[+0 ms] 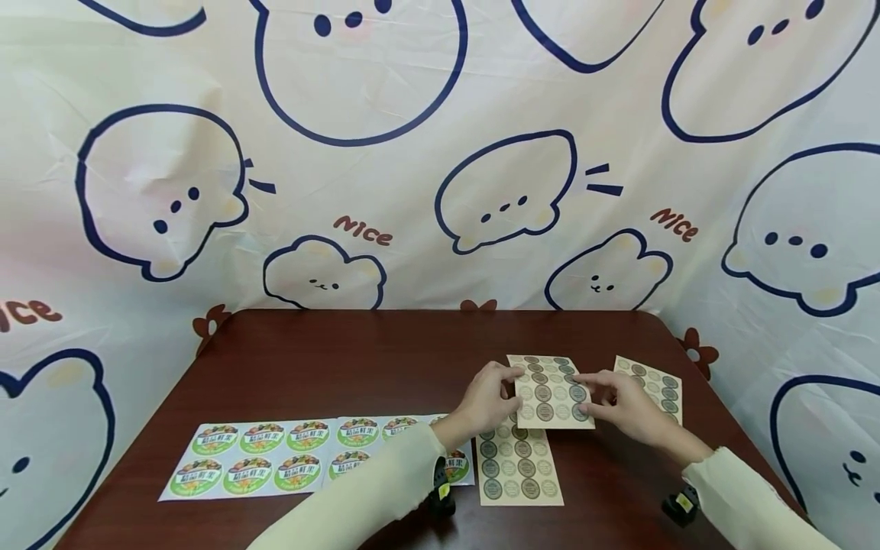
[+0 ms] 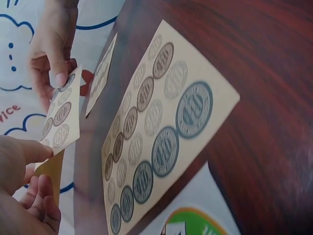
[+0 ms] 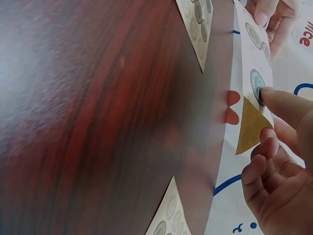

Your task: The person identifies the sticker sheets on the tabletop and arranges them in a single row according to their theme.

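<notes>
A cream sheet of round stickers (image 1: 552,393), in dark and pale rows, is held up over the table between two hands. My left hand (image 1: 490,397) pinches its left edge between thumb and fingers. On the opposite edge, my right hand (image 1: 627,409) grips it the same way. In the right wrist view a brownish-yellow flap (image 3: 252,128) shows below the printed face, by the right fingertips. Under the held sheet, a similar sticker sheet (image 1: 520,470) lies flat on the table, its far end covered from the head view.
Another cream sticker sheet (image 1: 660,389) lies at the right, partly behind the right hand. White sheets with green oval fruit labels (image 1: 257,458) lie at the left, partly under the left forearm. The dark wooden table (image 1: 330,351) meets a cartoon-printed cloth (image 1: 412,275) at its back and sides.
</notes>
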Action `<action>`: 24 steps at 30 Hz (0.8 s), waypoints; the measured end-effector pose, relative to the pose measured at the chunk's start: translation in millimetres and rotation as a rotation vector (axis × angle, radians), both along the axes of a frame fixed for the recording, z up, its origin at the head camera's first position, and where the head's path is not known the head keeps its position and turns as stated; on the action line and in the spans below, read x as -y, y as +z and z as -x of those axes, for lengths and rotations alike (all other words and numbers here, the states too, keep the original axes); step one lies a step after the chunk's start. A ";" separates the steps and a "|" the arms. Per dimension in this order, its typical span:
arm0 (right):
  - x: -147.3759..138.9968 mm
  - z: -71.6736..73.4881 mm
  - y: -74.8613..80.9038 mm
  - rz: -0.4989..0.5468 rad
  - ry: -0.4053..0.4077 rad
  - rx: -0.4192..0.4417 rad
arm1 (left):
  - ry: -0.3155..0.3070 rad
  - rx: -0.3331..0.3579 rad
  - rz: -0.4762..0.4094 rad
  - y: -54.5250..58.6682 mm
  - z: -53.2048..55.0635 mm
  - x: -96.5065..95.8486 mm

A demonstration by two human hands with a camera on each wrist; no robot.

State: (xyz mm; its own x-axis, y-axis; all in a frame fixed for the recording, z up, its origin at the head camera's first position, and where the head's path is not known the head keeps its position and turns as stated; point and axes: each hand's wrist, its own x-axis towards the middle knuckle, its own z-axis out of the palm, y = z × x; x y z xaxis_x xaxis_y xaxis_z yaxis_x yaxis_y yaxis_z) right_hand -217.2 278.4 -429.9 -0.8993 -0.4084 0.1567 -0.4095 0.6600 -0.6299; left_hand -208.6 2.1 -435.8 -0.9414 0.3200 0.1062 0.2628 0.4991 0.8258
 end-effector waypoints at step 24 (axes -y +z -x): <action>-36.5 -31.0 -12.7 -0.074 -0.015 -0.024 | -0.044 -0.085 0.171 -8.7 -21.9 -31.7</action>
